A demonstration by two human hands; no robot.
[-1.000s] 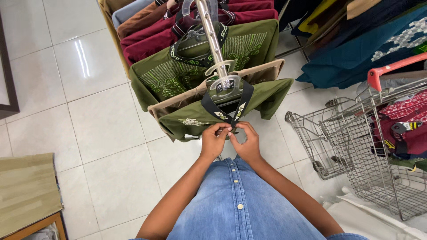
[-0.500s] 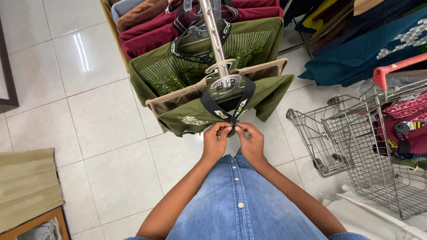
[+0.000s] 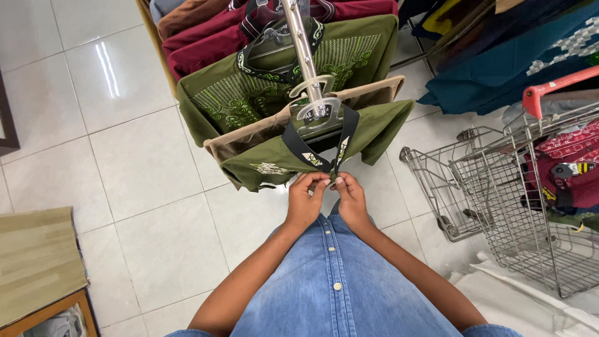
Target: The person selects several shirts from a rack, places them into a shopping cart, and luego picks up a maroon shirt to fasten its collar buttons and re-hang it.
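Hands shifted little since half a second back; same pinch at collar, fingertips slightly closer together. Left hand closed, fingers pinching lower edge of black collar on front green shirt. Right hand closed likewise, gripping collar tip just beside left. Shirt hung on hanger at end of rail, directly above and ahead of both hands. Second green shirt and maroon ones behind. Wire cart to right, apart. Denim shirt below.
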